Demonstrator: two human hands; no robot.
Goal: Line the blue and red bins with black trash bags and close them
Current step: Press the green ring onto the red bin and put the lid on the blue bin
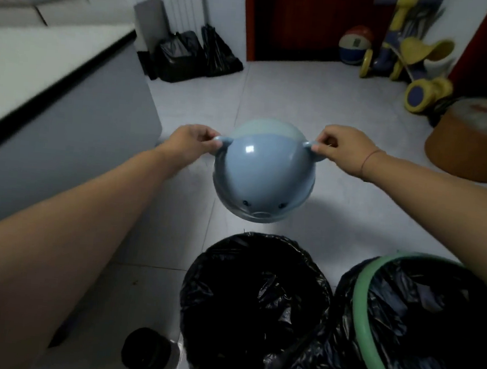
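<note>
A pale blue domed plastic lid (262, 174), moulded with a small animal face and 2 stubby ears, is held in the air above the grey tiled floor (336, 222) and is tilted so that the face points toward the camera. The lid's left ear (224, 141) is pinched between the thumb and curled fingers of the left hand (191, 143). The right ear (309, 145) is pinched in the same way by the right hand (342, 149), on whose wrist a thin cord is worn. Below the lid and nearer the camera, a round open bin (199, 268) is seen, lined with a black plastic trash bag (255, 303). The bag is folded over the rim, so the bin's own colour cannot be told. Just beside it on the right, a 2nd bin is partly in view; its black liner (429, 333) is held under a green ring (365, 298) at the rim. A dark round object (147, 349), too dim to be identified, lies on the floor left of the 1st bin. A white-topped grey cabinet (64, 127) fills the left side. Against the far wall, crumpled black bags (195, 53) are heaped, and near the red door (304, 19) a ball (355, 45), a yellow and blue ride-on toy (409, 60) and an orange round stool (472, 145) are found.
</note>
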